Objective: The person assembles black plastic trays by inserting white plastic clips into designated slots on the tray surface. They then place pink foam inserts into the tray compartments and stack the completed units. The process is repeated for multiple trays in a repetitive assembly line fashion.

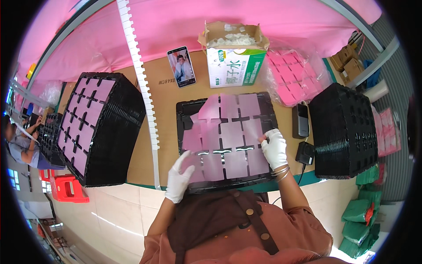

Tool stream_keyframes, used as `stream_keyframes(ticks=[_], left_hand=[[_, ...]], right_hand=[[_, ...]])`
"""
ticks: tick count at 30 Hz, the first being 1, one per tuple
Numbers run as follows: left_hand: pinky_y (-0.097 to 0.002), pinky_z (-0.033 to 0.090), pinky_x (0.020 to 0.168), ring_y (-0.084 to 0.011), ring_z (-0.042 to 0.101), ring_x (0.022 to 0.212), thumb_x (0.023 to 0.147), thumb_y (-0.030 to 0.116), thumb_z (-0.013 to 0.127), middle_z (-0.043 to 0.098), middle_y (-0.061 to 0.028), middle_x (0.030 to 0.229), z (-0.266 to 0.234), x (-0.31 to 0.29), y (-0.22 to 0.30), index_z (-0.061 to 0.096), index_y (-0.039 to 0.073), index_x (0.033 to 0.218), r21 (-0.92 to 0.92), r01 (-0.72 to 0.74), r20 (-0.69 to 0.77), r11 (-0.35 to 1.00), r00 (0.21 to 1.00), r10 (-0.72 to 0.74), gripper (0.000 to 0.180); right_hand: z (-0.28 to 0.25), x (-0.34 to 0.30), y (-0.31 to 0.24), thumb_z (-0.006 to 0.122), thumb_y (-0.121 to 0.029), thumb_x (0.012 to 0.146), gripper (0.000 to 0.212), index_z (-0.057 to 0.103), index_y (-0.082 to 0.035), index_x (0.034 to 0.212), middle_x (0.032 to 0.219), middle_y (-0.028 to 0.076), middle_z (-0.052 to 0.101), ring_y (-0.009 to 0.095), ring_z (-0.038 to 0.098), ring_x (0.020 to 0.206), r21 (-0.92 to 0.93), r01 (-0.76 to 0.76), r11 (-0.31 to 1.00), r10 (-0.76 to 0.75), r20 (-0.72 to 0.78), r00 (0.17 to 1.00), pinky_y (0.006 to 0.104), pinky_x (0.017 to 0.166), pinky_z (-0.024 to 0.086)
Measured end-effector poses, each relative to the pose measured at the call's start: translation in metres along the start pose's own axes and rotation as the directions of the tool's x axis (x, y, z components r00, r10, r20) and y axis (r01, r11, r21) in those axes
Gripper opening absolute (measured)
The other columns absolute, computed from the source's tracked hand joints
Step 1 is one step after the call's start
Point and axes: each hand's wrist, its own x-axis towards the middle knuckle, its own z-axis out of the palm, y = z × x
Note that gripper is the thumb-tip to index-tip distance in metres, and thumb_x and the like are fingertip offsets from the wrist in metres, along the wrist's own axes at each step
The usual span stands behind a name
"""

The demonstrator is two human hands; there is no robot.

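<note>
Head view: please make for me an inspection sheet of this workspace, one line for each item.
Surface: brown table top, bare between the things.
Job's things: black tray under pale pink sheet; left tray stack topped with pink, right tray stack black on top.
Clutter: phone, open box of white scraps, bagged pink sheets, white notched strip.
Grip: gloved left hand at the sheet's near left, fingers apart; gloved right hand at its right edge, pinch unclear.
Cables: black cable from square black device toward the near table edge.
Surroundings: pink cloth behind; red stool and co-worker left; green bags right.
</note>
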Motion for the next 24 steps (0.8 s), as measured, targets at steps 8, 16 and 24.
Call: stream_keyframes(ticks=[8, 16, 24], left_hand=[[-0.0356, 0.042, 0.106, -0.0307, 0.054, 0.127, 0.089, 0.003, 0.060, 0.057, -0.0198, 0.134, 0.010, -0.006, 0.003, 0.051, 0.002, 0.137, 0.337, -0.152, 0.107, 0.929, 0.987, 0.123, 0.049], [-0.0273, 0.050, 0.084, -0.0113, 0.061, 0.097, 0.090, 0.007, 0.063, 0.061, -0.0097, 0.130, 0.002, -0.013, -0.005, 0.046, 0.006, 0.142, 0.023, 0.197, 0.020, 0.980, 0.980, -0.197, 0.055], [-0.0279, 0.054, 0.062, -0.0180, 0.067, 0.090, 0.085, -0.004, 0.057, 0.050, -0.0136, 0.141, 0.034, 0.000, 0.040, 0.047, 0.011, 0.141, 0.286, -0.404, 0.357, 0.869, 0.886, 0.294, 0.059]], right_hand=[[-0.018, -0.005, 0.019, 0.063, -0.012, 0.090, 0.013, 0.058, 0.000, 0.091, 0.065, 0.012, 0.063, 0.020, 0.062, 0.052, 0.323, -0.315, 0.892, 0.319, 0.041, 0.947, 0.0350, 0.050, 0.048], [-0.003, -0.001, 0.008, 0.064, -0.006, 0.085, 0.037, 0.054, 0.001, 0.120, 0.076, 0.008, 0.066, 0.015, 0.062, 0.063, 0.432, -0.328, 0.840, 0.303, 0.128, 0.944, 0.0319, 0.059, 0.050], [-0.003, -0.002, 0.011, 0.060, 0.001, 0.083, 0.046, 0.052, 0.000, 0.128, 0.077, 0.006, 0.064, 0.016, 0.061, 0.066, 0.400, -0.279, 0.873, 0.269, 0.084, 0.960, 0.0307, 0.065, 0.051]])
